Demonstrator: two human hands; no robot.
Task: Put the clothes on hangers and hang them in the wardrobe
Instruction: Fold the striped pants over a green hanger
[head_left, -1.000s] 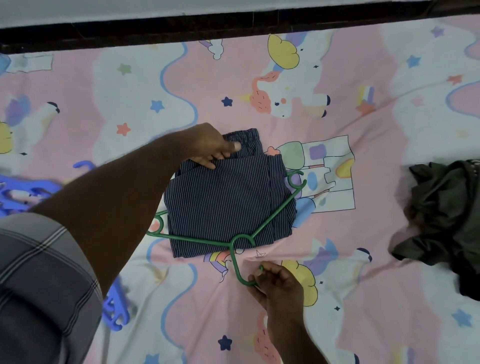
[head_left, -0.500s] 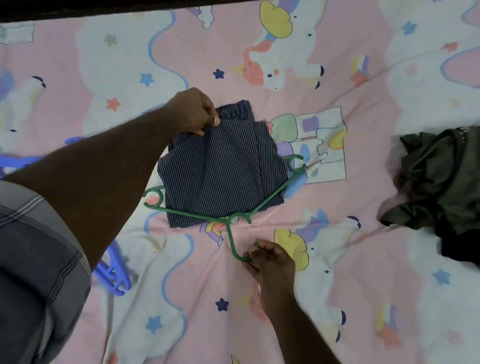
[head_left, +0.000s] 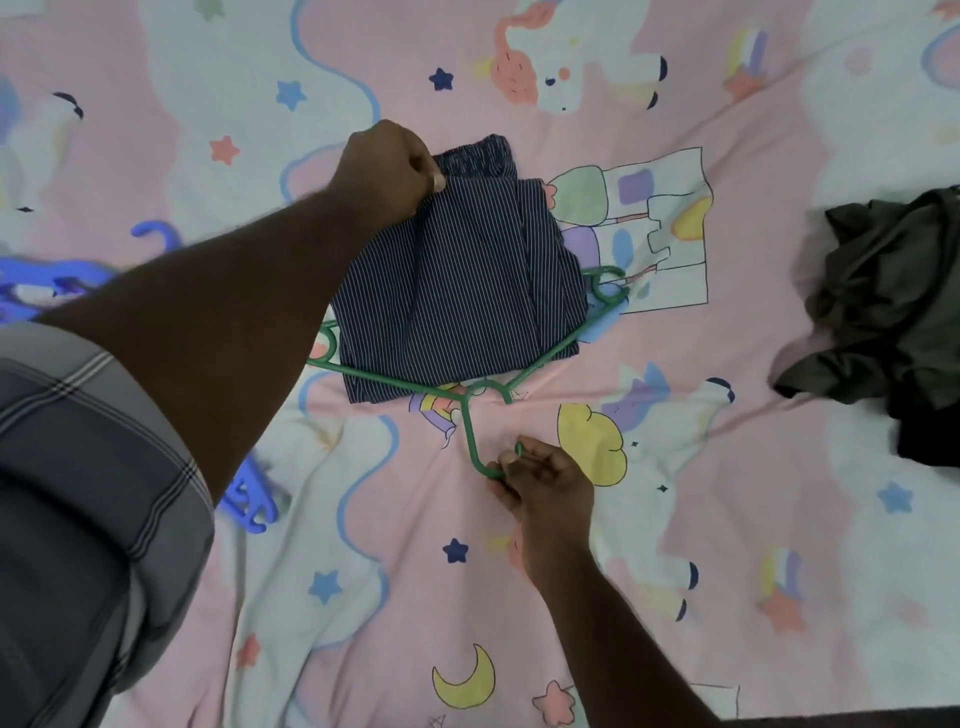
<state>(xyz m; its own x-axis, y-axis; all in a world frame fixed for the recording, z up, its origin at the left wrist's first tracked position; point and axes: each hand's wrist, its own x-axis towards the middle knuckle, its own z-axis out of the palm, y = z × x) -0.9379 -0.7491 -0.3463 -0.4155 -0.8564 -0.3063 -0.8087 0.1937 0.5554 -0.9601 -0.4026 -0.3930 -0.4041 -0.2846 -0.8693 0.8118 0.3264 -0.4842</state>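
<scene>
We stood over a bed whose pink and white cartoon-print cotton sheet (head_left: 675, 519), with unicorns, stars and a moon, filled almost all we could see; no wardrobe and nothing else of the room was in view.

On that sheet, near its middle, lay the folded navy pinstriped cloth shorts (head_left: 457, 280), which we take as our landmark. Well off to the right of the shorts a crumpled dark olive garment (head_left: 893, 306) lay in a heap. To the left of the shorts, partly hidden by our left arm, lay some blue plastic hangers (head_left: 249, 499). A thin green plastic hanger (head_left: 470, 431) lay with its frame around the lower part of the shorts, its two arms crossing over the cloth and its hook pointing back toward us.

Our left hand (head_left: 387, 171) pinched the upper left corner of the shorts beside the waistband, fingers curled on the cloth. Our right hand (head_left: 545, 488), just below the shorts, was curled round the hanger's hook.

We judged the step in hand to be the seating of the shorts on the hanger, nearly finished but not yet lifted. The next move seemed to call for raising the hook while keeping the cloth from sliding off the bar, then carrying it to the wardrobe.
</scene>
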